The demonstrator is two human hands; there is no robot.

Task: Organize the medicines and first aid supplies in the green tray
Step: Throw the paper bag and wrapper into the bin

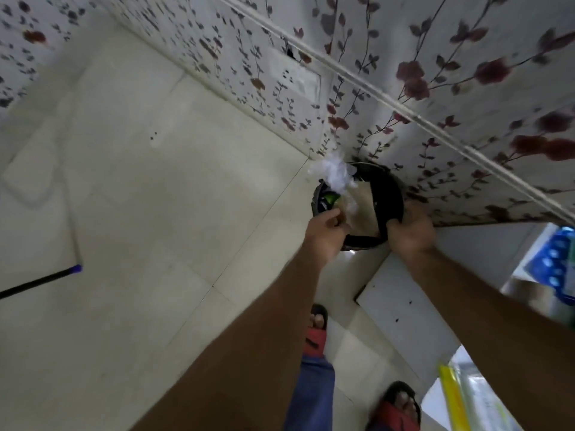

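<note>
A round black bin (390, 194) stands on the floor against the flowered wall. My right hand (410, 233) is closed on its near rim. My left hand (325, 233) is at the bin's left edge, its fingers pinched on a brown cardboard piece (362, 206) that sticks into the bin. White crumpled wrapping (336, 175) lies over the bin's far-left edge, with a green scrap (329, 199) under it. The green tray is out of view.
At the right edge a surface holds blue blister packs (557, 262) and a yellow-green packet (457, 396). A white board (401, 309) lies below the bin. My feet in red slippers (315, 337) stand on the pale tiles. A black stick with a blue tip (40, 279) lies at left.
</note>
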